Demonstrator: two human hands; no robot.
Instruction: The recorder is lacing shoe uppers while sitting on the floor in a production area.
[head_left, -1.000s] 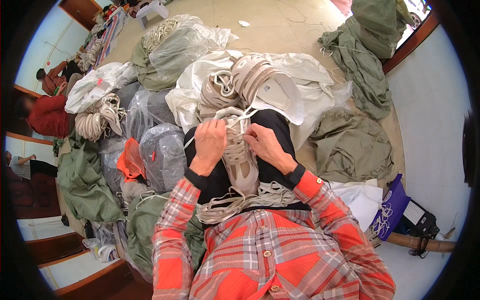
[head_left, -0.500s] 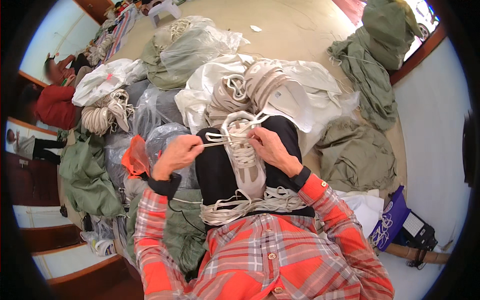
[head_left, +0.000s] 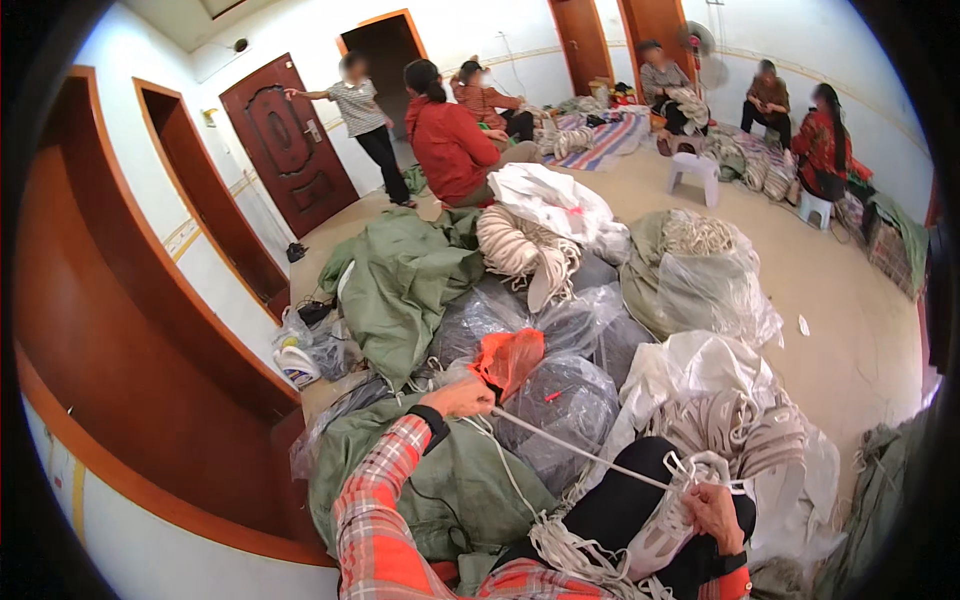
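Observation:
A pale beige sneaker upper (head_left: 652, 533) rests on my black-trousered lap, its lacing partly threaded. One off-white shoelace (head_left: 582, 450) runs taut from it toward the left. My left hand (head_left: 458, 398) is closed around that lace's far end, stretched out over the green cloth. At the sneaker's upper part, my right hand (head_left: 713, 515) has bent fingers gripping the lacing area; the exact hold at the fingertips is hidden. A bunch of loose laces (head_left: 575, 548) lies across my lap. Nested beige uppers (head_left: 775, 440) lie just beyond my knees on white sheeting.
Clear-wrapped dark bundles (head_left: 560, 400) and an orange plastic bag (head_left: 508, 360) lie ahead. Green sacks (head_left: 405, 280) spread at the left. More nested uppers (head_left: 520, 245) sit farther off. A co-worker in red (head_left: 450, 150) sits beyond; a white stool (head_left: 695, 176) stands on the floor.
My view has swung left and up toward the room. My left hand has pulled the lace far out to the left, away from the sneaker; my right hand stays at the sneaker.

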